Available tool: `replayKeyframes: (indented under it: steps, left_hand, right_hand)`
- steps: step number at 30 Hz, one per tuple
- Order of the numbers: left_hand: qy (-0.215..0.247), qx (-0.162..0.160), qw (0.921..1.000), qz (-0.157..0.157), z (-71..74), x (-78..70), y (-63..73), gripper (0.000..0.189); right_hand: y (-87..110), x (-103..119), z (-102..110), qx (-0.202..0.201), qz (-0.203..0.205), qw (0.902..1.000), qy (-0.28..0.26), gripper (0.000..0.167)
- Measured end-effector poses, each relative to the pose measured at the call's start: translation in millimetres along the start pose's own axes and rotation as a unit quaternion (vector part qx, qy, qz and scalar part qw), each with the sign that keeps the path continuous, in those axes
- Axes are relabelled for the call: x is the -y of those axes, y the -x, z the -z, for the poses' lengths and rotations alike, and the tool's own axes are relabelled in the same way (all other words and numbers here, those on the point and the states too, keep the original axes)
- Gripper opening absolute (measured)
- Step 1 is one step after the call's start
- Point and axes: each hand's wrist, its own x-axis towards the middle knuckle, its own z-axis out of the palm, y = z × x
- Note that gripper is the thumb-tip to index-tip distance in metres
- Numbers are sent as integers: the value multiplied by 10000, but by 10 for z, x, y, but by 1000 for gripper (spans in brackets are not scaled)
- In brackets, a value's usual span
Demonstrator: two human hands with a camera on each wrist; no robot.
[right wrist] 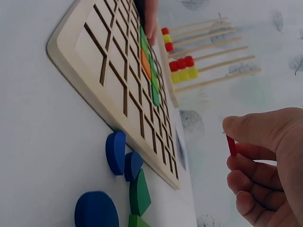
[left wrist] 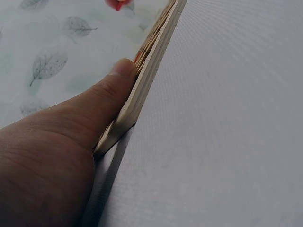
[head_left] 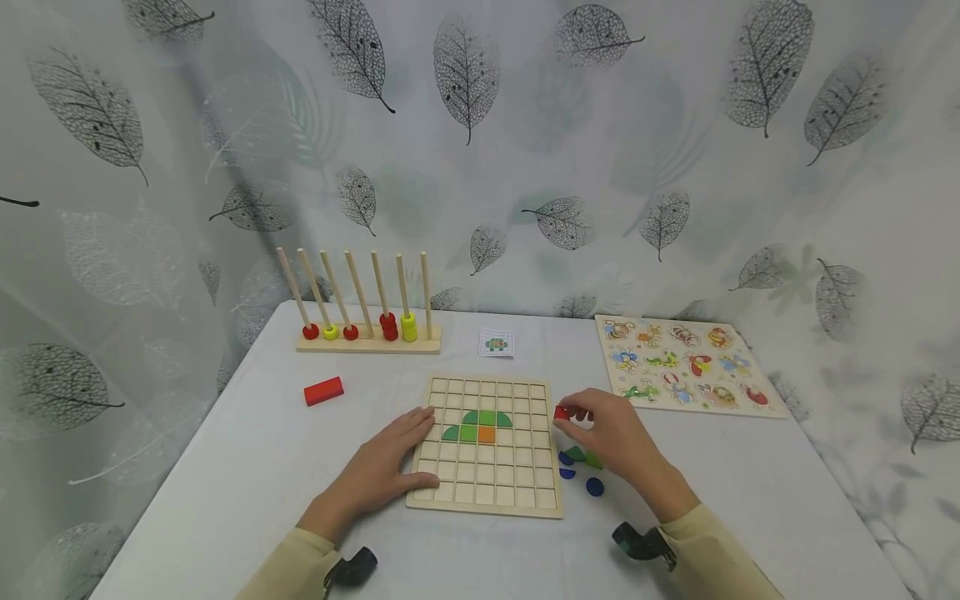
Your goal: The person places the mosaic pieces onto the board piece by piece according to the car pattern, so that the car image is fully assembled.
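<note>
My right hand (head_left: 618,433) pinches a small flat red tile (head_left: 561,413) between thumb and fingertips, just past the right edge of a wooden grid board (head_left: 483,507). My left hand (head_left: 378,462) rests on the board's left side; in the left wrist view its thumb (left wrist: 111,87) lies along the top of the rim. Set in the grid are green squares and rounded green pieces, plus an orange square (head_left: 487,435). Beside the board, below my right hand, lie a blue disc (head_left: 595,487), blue half-discs (right wrist: 116,153) and green pieces (right wrist: 139,194).
Behind the board lies a small card (head_left: 497,342) with a turtle picture on a grid. A peg abacus (head_left: 367,343) with red and yellow beads stands at the back left, a red block (head_left: 323,392) in front of it. An insect puzzle board (head_left: 682,367) lies back right.
</note>
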Motion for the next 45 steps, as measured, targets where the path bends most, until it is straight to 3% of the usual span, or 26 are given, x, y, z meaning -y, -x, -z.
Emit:
replayKeyframes:
  steps: [14,22,45]
  left_hand:
    - [-9,-16,10000,-12,0,-6,-7,103]
    - [-9,-30,10000,69,-5,-14,-6,103]
    - [19,-14,10000,37,2,-13,3,103]
  right_hand:
    - [-55,113,-96,-164,308,9993,-157,18]
    - [-100,193,-160,-64,419,9990,-166,18]
    - [-176,445,-392,400,-89,9985,-367,16]
